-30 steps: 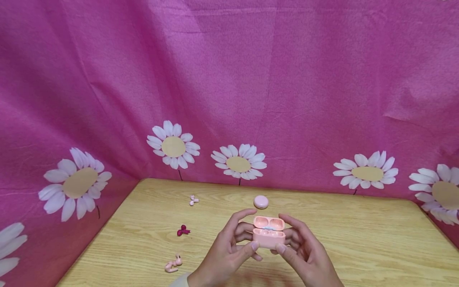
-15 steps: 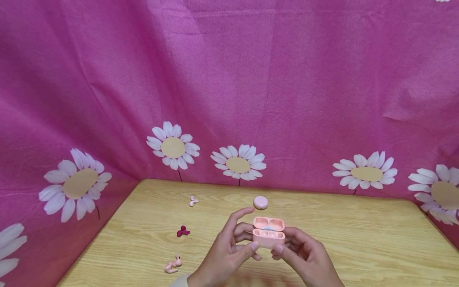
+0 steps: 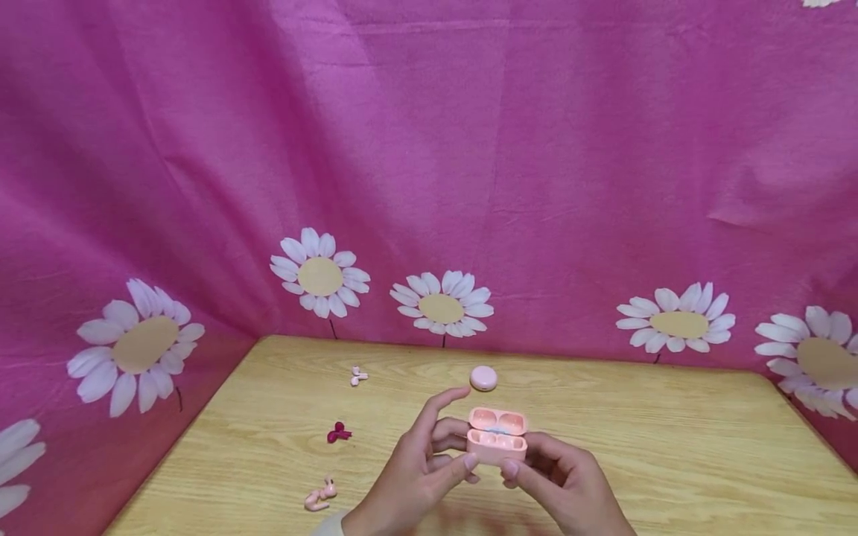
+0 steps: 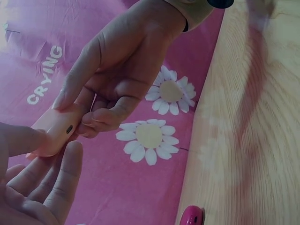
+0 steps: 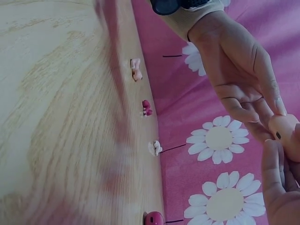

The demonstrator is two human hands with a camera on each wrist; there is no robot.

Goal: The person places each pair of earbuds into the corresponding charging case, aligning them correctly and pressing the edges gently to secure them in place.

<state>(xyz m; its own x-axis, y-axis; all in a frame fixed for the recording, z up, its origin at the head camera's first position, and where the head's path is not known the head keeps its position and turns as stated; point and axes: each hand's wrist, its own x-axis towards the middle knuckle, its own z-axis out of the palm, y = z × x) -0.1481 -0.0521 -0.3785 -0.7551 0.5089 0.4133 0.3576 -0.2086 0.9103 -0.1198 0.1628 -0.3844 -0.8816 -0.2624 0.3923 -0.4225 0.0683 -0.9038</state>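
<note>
A peach earbud case (image 3: 497, 447) is held above the table with its lid tipped back and its two wells showing bare. My left hand (image 3: 418, 465) grips its left end, thumb at the front and index finger raised above the others. On the right end, my right hand (image 3: 570, 480) pinches it between thumb and curled fingers. The underside of the case (image 4: 55, 129) shows a small dark port in the left wrist view. In the right wrist view the case (image 5: 285, 133) sits between both hands' fingertips, partly cut off by the frame's edge.
On the left of the wooden table (image 3: 670, 432) lie pale pink earbuds (image 3: 359, 376), magenta earbuds (image 3: 339, 432) and peach earbuds (image 3: 320, 494). A round pale pink case (image 3: 483, 378) sits behind the hands. A magenta cloth with daisies (image 3: 570, 186) hangs around the table.
My right index finger has come down from beside the lid to the case's side. The view has shifted slightly; both hands still hold the open case.
</note>
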